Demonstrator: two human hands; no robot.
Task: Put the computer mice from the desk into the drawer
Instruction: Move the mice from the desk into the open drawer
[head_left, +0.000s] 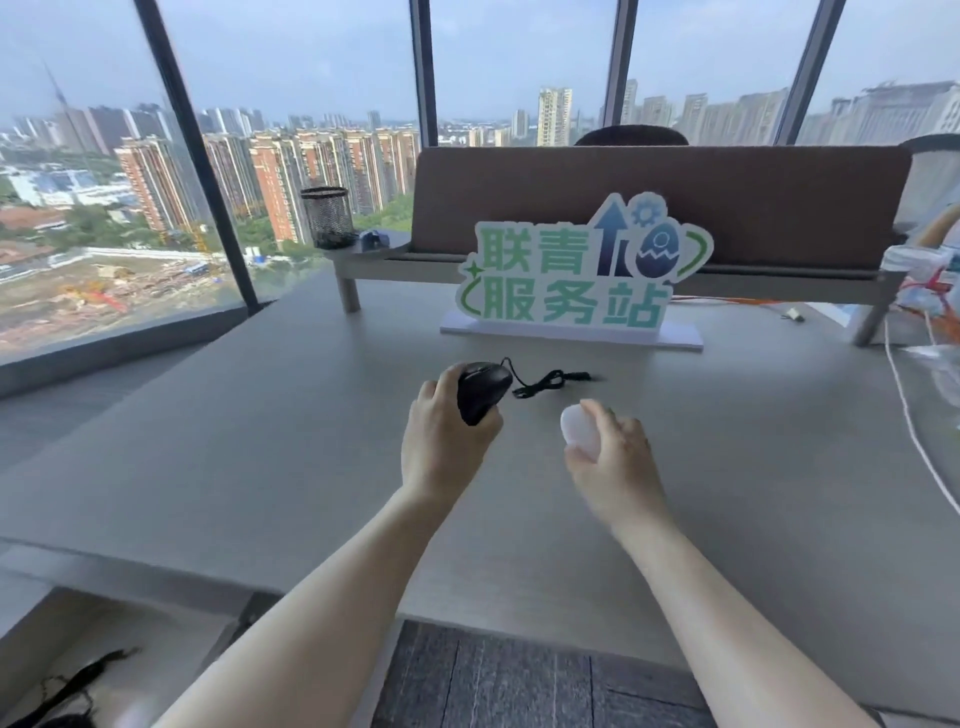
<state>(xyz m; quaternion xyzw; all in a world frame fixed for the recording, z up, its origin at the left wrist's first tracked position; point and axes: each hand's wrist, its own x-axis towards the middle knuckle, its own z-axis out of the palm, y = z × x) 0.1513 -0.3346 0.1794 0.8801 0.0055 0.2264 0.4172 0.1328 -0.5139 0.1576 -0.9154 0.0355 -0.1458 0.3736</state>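
My left hand (447, 436) grips a black wired mouse (483, 389) just above the grey desk (260, 441). Its black cable (545, 380) trails to the right across the desk. My right hand (613, 457) holds a white mouse (579, 425), fingers wrapped round its near end. Both mice are at the middle of the desk, a short gap apart. At the bottom left an open drawer (130, 654) shows under the desk edge, with a black cable lying in it.
A green and white sign (576, 275) stands behind the mice. A mesh pen cup (327, 217) sits on a raised shelf (374, 260) at the back. White and orange cables (904, 395) and plastic bags lie at the right. Glass windows run along the left.
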